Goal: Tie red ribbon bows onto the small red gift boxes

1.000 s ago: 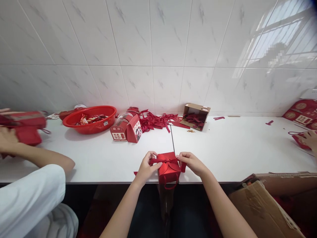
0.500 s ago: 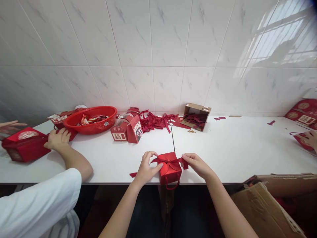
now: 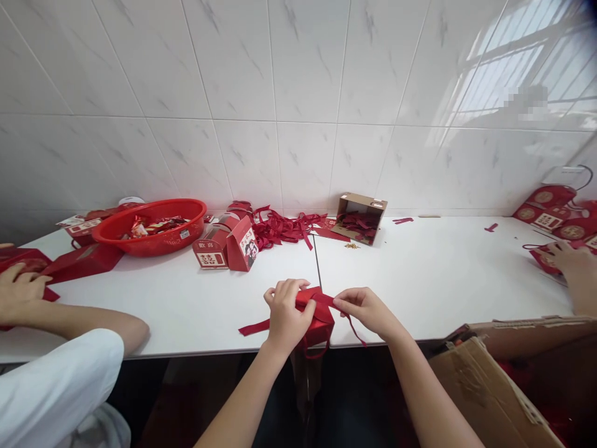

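At six o'clock on the smooth white tabletop, the small, shiny red card box sits right by the near edge, the left hand half-curled and gripping its ten-o'clock side; over at three o'clock the right hand has thumb and fingertips closed on a flat, dark-red satin ribbon. Ease that left thumb and the ribbon could slacken; tug too hard rightward and the box might skid or twist.

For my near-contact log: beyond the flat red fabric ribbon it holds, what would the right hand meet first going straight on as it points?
Probably the shiny red cardboard box; depth is unclear, and above its top the left hand would likely come first.
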The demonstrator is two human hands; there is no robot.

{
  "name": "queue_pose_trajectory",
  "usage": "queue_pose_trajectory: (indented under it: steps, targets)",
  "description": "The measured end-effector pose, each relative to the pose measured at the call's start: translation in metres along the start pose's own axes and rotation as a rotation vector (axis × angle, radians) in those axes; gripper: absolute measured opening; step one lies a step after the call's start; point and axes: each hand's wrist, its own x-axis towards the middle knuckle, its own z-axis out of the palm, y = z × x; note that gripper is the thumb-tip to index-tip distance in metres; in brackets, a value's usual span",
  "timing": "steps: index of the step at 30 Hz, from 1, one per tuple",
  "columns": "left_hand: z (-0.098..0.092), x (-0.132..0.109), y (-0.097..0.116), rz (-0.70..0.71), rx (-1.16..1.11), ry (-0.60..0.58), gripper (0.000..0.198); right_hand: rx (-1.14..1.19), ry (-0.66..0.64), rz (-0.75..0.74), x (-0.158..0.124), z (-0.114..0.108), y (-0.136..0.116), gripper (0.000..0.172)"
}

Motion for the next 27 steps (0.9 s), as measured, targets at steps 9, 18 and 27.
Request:
queue_pose_trajectory:
  steps: [9, 18, 27]
  targets:
    - [-0.003, 0.002, -0.003, -0.102, -0.039, -0.037, 0.02, -0.203, 0.216, -0.167, 0.019, 0.05, 0.012, 0.02]
    - [-0.026, -0.007, -0.049, -0.202, -0.262, -0.173, 0.032, -0.17, 0.345, -0.265, 0.021, 0.061, 0.021, 0.019]
    - [0.0, -0.013, -0.064, -0.4, -0.462, -0.22, 0.022, 0.038, 0.23, -0.205, 0.022, 0.061, 0.018, 0.019]
